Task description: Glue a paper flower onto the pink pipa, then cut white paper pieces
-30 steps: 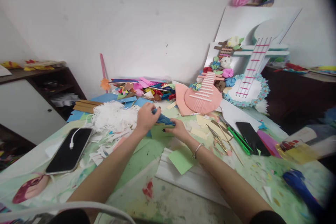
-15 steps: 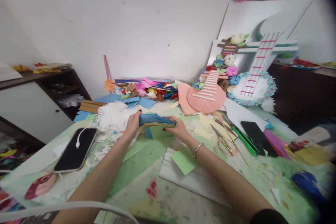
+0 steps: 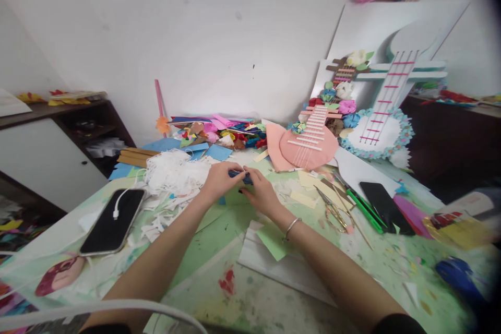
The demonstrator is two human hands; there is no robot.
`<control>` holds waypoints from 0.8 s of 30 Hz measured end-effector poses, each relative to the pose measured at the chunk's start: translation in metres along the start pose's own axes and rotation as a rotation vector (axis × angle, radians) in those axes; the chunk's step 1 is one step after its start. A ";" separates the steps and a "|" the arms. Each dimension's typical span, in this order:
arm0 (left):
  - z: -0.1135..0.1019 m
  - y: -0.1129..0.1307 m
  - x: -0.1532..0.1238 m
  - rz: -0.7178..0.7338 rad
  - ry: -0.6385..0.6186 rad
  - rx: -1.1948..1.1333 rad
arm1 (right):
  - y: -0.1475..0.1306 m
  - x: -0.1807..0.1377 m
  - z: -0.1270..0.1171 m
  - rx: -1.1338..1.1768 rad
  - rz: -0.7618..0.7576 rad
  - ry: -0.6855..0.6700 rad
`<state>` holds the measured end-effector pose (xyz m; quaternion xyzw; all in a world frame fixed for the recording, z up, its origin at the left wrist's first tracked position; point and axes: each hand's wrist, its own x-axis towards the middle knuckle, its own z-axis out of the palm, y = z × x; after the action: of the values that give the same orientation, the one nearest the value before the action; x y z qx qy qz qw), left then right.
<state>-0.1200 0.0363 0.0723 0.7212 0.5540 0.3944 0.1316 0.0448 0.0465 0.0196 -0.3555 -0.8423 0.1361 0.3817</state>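
Note:
My left hand (image 3: 219,181) and my right hand (image 3: 261,194) meet at the middle of the table. Both pinch a piece of blue paper (image 3: 239,175), which shows only as a small dark-blue bit between the fingertips. Under the hands lies a green paper sheet (image 3: 235,199). A silver bangle circles my right wrist. A heap of white paper shreds (image 3: 172,172) lies just left of my left hand.
A black phone on a white cable (image 3: 111,215) lies at the left. Scissors (image 3: 332,209), green pens (image 3: 362,209) and another black phone (image 3: 381,199) lie at the right. Coloured paper scraps (image 3: 219,133) and paper guitar crafts (image 3: 313,138) stand at the back.
The blue paper was stretched wide between my hands half a second ago. My hands have come together, and the paper is bunched small between the fingertips.

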 end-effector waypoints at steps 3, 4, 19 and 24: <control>0.005 -0.004 0.000 -0.003 0.025 -0.075 | 0.004 -0.002 0.002 -0.043 0.044 -0.018; 0.005 -0.006 0.000 -0.032 0.048 -0.136 | 0.007 -0.003 0.002 -0.060 0.052 -0.037; -0.009 -0.059 -0.013 -0.226 0.434 -0.355 | 0.014 0.008 0.002 0.004 0.169 -0.105; 0.002 -0.047 -0.009 -0.198 0.500 -0.374 | 0.012 0.011 -0.001 0.079 0.236 -0.070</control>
<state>-0.1513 0.0455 0.0380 0.5079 0.5545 0.6396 0.1595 0.0467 0.0627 0.0207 -0.4318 -0.8013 0.2256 0.3472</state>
